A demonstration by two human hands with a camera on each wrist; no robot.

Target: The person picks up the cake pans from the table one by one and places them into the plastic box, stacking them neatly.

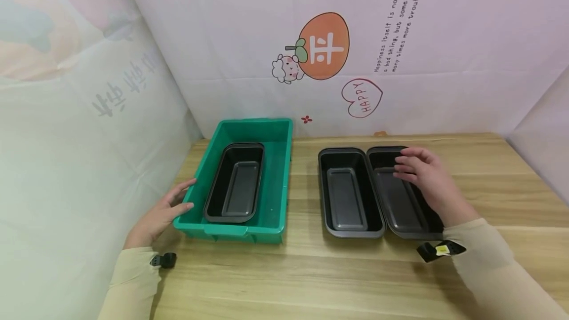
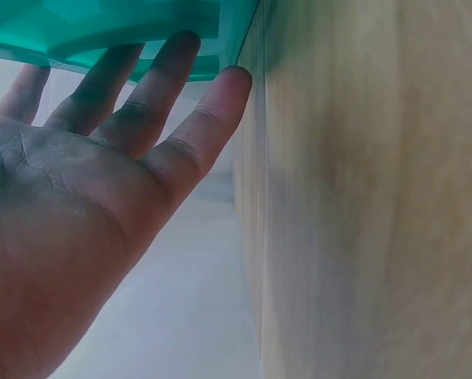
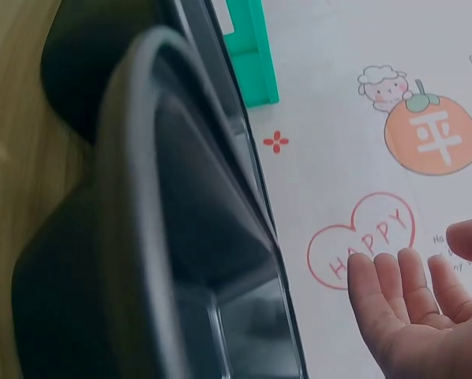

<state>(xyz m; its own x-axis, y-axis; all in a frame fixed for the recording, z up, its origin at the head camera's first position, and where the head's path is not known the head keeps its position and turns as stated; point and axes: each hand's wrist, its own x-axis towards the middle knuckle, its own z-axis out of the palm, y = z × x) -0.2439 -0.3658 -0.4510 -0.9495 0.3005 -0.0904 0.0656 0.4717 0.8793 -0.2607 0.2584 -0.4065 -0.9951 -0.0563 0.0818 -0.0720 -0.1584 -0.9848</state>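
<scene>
A green plastic bin (image 1: 289, 177) holds one dark loaf pan (image 1: 240, 189). My left hand (image 1: 155, 219) is at the bin's left side; in the left wrist view its fingers (image 2: 169, 95) stretch out nearly straight against the green outer wall. Two more dark pans, a middle pan (image 1: 346, 199) and a right pan (image 1: 395, 201), stand side by side on the table. Over the right pan hovers my right hand (image 1: 433, 181), its fingers loosely bent and holding nothing. In the right wrist view that hand (image 3: 425, 324) shows apart from the pan rim (image 3: 153, 197).
A wooden table (image 1: 266, 280) carries everything. Behind it hangs a white printed cloth (image 1: 240, 48), and another pale cloth (image 1: 89, 162) closes off the left side. Each wrist wears a small black camera (image 1: 165, 260).
</scene>
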